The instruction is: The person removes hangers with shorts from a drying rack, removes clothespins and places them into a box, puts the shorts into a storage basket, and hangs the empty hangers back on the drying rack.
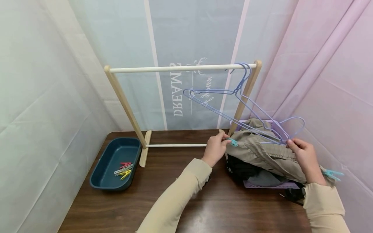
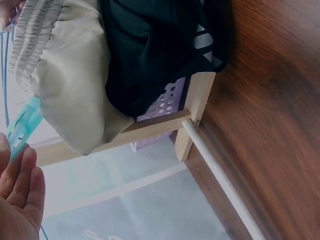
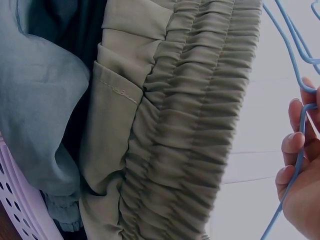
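Your left hand (image 1: 216, 148) pinches a teal plastic clothes peg (image 1: 232, 142) at the waistband edge of the khaki elastic-waist trousers (image 1: 262, 152); your right hand (image 1: 303, 158) is curled round the lower wire of a light-blue wire hanger (image 1: 233, 110), w/ a second teal peg (image 1: 332, 174) near that wrist. Trousers lie on top of the lilac perforated laundry basket (image 1: 271, 185) on the dark wood surface (image 1: 186, 200). Looks like you're mid-pegging the waistband to the hanger. Next, I'd say: line fabric up w/ the wire, then clip. Further back, hanger hooks over the white rail of the wooden rack (image 1: 180, 68); dark-blue tray (image 1: 116, 161) of spare pegs sits at left.
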A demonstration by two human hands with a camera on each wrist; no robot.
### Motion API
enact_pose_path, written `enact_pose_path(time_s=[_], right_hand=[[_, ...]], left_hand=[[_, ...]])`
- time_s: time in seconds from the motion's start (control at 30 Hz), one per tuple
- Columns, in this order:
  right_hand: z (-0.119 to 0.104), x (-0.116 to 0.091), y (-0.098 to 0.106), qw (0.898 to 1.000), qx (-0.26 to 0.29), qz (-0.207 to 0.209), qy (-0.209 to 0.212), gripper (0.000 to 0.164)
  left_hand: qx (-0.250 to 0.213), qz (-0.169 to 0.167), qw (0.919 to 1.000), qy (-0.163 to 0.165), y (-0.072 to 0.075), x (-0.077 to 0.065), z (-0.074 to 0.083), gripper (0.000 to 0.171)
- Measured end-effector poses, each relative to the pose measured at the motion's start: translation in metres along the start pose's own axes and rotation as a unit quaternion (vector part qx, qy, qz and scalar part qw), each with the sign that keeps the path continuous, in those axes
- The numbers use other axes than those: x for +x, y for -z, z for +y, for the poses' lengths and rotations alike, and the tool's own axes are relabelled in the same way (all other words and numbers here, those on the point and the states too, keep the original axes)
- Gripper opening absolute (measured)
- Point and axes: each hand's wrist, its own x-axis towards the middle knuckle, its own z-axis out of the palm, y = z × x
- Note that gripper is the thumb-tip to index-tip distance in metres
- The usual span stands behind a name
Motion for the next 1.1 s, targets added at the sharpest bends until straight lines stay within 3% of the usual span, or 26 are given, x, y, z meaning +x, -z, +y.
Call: enact_pose_path(time_s=[0.17,0.37,0.6,0.83,0.97,1.1], right_hand=[[0.003,0.001,0.001,1.000,0.007,0.008,-0.005,0.032],[0.007,0.003,0.000,0.999,0.040,0.024,-0.006,0.033],[0.008,0.004,0.000,0.999,0.048,0.024,-0.007,0.033],[0.009,0.006,0.000,0.998,0.052,0.035,-0.026,0.034],[0.009,0.007,0.001,0.996,0.071,0.043,-0.041,0.035],[0.009,0.008,0.001,0.995,0.079,0.044,-0.050,0.035]], left_hand=[[-0.005,0.020,0.9998,-0.005,0.001,0.000,-0.004,0.015],[-0.012,0.040,0.9991,0.010,0.010,0.002,-0.013,0.017],[-0.083,0.076,0.9927,0.046,0.022,0.006,-0.030,0.025],[-0.152,0.139,0.9762,0.069,0.042,0.010,-0.039,0.034],[-0.216,0.166,0.9582,0.087,0.055,0.011,-0.045,0.037],[-0.242,0.200,0.9452,0.091,0.068,0.012,-0.057,0.037]])
